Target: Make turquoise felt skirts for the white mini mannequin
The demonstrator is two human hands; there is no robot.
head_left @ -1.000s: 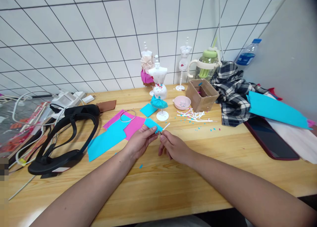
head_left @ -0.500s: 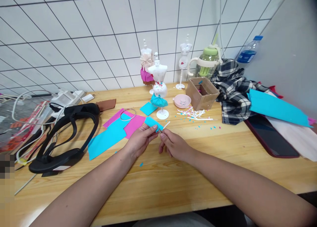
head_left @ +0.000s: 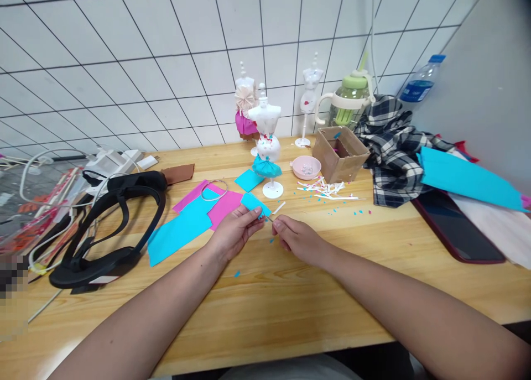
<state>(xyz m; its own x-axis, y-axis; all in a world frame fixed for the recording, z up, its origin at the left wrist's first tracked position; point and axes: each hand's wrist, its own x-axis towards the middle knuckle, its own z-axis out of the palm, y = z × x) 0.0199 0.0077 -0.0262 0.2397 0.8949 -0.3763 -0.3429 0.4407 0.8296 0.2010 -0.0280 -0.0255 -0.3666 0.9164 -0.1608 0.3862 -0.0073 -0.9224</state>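
Pinched between the thumb and fingers of my left hand is a small piece of blue crepe paper. My right hand is closed around a thin pointed tool, whose tip reaches to the paper's lower right edge; its handle is hidden in my fingers, so its kind does not show. A narrow white strip lies by the paper. Just behind my hands stands a small white dress form with a ruffled blue paper skirt. Small blue scraps lie near my hands.
Blue sheets and pink sheets lie at left, beside a black headset. Behind are two more dress forms, a pink dish, a cardboard box and white paper strips. A phone rests at right.
My right hand has shifted slightly right, away from the blue paper, showing more of the tool's tip. A small blue scrap now shows on the table between the hands.
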